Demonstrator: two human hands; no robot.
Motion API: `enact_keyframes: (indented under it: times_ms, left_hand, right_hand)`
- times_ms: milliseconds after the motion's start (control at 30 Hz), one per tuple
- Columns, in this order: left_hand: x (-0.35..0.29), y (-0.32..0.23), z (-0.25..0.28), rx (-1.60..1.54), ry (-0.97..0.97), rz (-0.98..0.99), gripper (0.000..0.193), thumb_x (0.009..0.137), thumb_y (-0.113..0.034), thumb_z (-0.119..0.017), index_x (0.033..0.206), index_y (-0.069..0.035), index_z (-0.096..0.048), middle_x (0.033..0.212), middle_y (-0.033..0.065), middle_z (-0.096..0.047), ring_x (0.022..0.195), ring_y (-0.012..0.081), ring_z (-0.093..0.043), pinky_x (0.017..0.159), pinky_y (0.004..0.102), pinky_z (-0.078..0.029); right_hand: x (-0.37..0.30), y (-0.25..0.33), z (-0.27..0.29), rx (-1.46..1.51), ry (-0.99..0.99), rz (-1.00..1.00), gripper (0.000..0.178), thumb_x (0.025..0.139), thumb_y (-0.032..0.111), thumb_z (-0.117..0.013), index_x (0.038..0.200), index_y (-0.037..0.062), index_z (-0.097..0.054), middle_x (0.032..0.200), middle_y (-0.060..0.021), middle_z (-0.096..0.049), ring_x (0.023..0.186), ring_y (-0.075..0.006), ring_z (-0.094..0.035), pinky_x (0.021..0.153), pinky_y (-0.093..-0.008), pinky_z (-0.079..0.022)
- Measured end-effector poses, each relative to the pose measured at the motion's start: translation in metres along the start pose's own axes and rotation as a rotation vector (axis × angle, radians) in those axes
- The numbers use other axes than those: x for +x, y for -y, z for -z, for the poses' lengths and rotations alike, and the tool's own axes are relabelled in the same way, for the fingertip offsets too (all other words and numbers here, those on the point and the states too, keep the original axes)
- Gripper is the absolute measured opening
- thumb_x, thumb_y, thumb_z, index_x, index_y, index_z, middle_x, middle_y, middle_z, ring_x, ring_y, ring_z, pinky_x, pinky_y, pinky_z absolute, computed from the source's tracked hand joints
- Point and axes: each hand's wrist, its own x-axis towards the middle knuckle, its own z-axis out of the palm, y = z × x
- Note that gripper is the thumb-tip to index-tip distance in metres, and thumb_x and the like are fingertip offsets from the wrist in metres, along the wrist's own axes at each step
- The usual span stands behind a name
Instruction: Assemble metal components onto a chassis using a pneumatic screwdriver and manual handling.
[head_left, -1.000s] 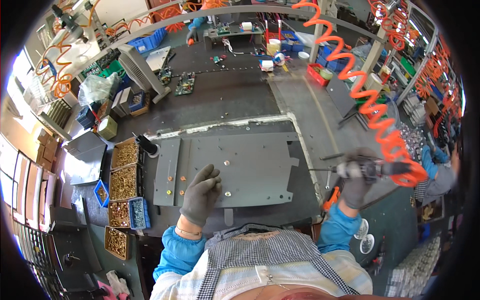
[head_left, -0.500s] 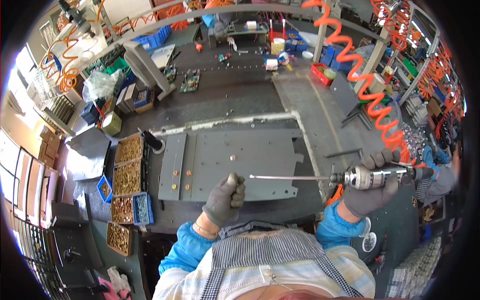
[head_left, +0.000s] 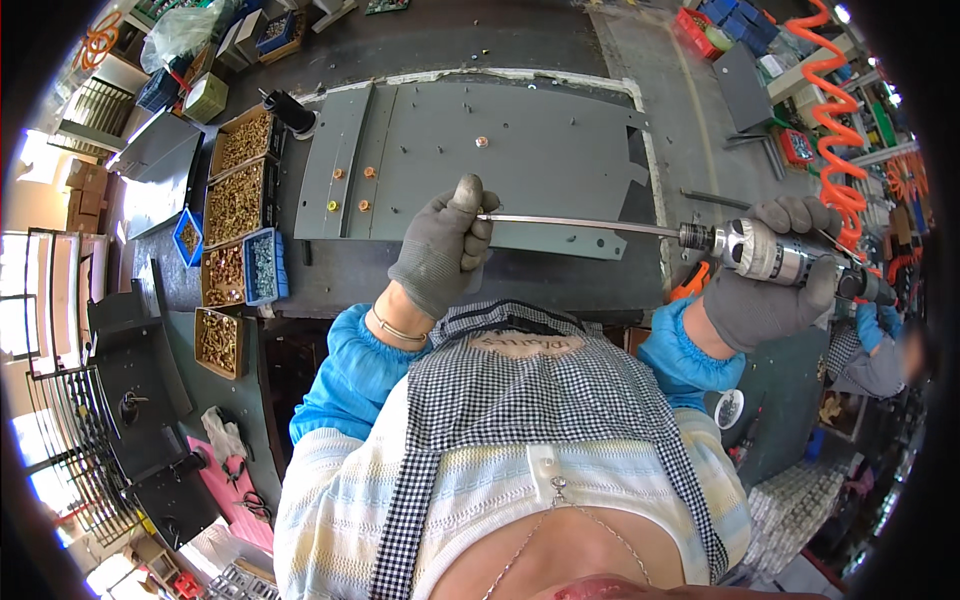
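My right hand (head_left: 765, 285), in a grey glove, grips a silver air screwdriver (head_left: 775, 252) held sideways. Its long thin bit (head_left: 580, 224) points left, and the tip meets the fingers of my left hand (head_left: 445, 245). That hand, also gloved, is closed with the thumb up; whatever lies inside its fingers is hidden. Beyond both hands a flat grey metal panel (head_left: 530, 140) rests on the table. Copper-coloured screws or nuts (head_left: 370, 172) stand near its left side, one yellowish fastener (head_left: 332, 206) among them, and another (head_left: 482, 142) sits mid-panel. Small studs rise from its surface.
Left of the panel stand bins of brass-coloured fasteners (head_left: 240, 195) and a blue bin of silvery ones (head_left: 265, 268). A black cylinder (head_left: 290, 110) stands at the panel's far left corner. An orange coiled hose (head_left: 835, 130) hangs at right. Another person (head_left: 868, 350) is at far right.
The view has tipped downward, so the panel appears higher. My left hand has come to the bit's tip, which was apart from it before. The right hand still grips the screwdriver.
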Motion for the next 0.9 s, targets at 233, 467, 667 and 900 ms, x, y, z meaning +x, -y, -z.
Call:
enact_keyframes:
  times_ms: [233, 467, 667, 900]
  left_hand:
    - [-0.005, 0.001, 0.000, -0.044, 0.065, -0.012, 0.047, 0.094, -0.046, -0.064, 0.105, 0.000, -0.058, 0.071, -0.0014, -0.052, 0.053, 0.0037, -0.041, 0.044, 0.0168, -0.036]
    - [-0.009, 0.001, -0.011, 0.233, -0.170, -0.238, 0.028, 0.094, -0.022, -0.069, 0.112, 0.000, -0.068, 0.088, 0.0087, -0.070, 0.059, 0.0059, -0.052, 0.049, 0.0187, -0.043]
    - [-0.013, 0.000, -0.007, 0.295, -0.103, -0.277, 0.028, 0.097, -0.011, -0.063, 0.121, 0.002, -0.065, 0.092, 0.0094, -0.070, 0.062, 0.0059, -0.052, 0.052, 0.0202, -0.045]
    - [-0.014, 0.008, 0.013, 0.993, -0.167, -0.593, 0.068, 0.081, -0.016, -0.079, 0.141, -0.003, -0.049, 0.108, 0.0086, -0.065, 0.077, 0.0112, -0.058, 0.064, 0.0240, -0.050]
  right_hand:
    - [-0.003, 0.002, 0.003, -0.080, 0.013, 0.017, 0.049, 0.077, 0.020, -0.071, 0.120, 0.0036, -0.054, 0.104, -0.0066, -0.053, 0.092, -0.0173, -0.050, 0.082, -0.0356, -0.047]
    - [0.001, -0.004, 0.000, -0.186, -0.026, 0.029, 0.040, 0.083, 0.021, -0.068, 0.116, 0.0024, -0.055, 0.101, -0.0084, -0.058, 0.091, -0.0189, -0.057, 0.082, -0.0370, -0.051]
    - [0.006, -0.010, 0.002, -0.165, -0.027, -0.001, 0.037, 0.085, 0.020, -0.067, 0.115, 0.0023, -0.056, 0.100, -0.0093, -0.059, 0.090, -0.0198, -0.058, 0.082, -0.0379, -0.052]
    - [0.015, -0.006, 0.010, -0.174, 0.012, -0.032, 0.040, 0.083, 0.023, -0.068, 0.116, 0.0006, -0.058, 0.103, -0.0113, -0.062, 0.093, -0.0218, -0.059, 0.084, -0.0387, -0.052]
